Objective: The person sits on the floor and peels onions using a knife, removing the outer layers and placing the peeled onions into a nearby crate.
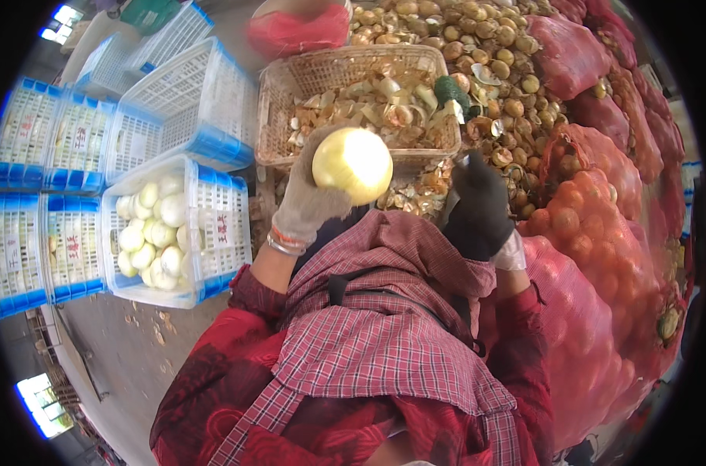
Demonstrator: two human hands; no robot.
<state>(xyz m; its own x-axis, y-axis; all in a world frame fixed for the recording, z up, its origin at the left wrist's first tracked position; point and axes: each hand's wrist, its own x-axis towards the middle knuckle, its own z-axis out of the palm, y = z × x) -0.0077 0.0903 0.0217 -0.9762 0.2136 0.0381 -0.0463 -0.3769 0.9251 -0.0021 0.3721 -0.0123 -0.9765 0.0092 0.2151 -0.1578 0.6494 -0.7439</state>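
Note:
My left hand (312, 201), in a pale knit glove, holds a large peeled onion (353, 166) over the near edge of a brown plastic basket (358, 156). Onion skins and trimmings (388, 102) lie in that basket. To the right, my right hand (481, 207) wears a dark glove and is closed around something small at its top, perhaps a knife; the object is mostly hidden. Beyond the right hand a heap of unpeeled onions (513, 108) spreads out. Left of my left arm, a white and blue crate (221, 233) holds peeled onions (160, 233).
An upright crate (184, 110) stands behind the filled one, with more stacked crates (23, 134) at far left. Red mesh sacks of onions (597, 233) crowd the right side. A dark green object (451, 93) lies on the basket's right rim. Skins (157, 326) litter the floor.

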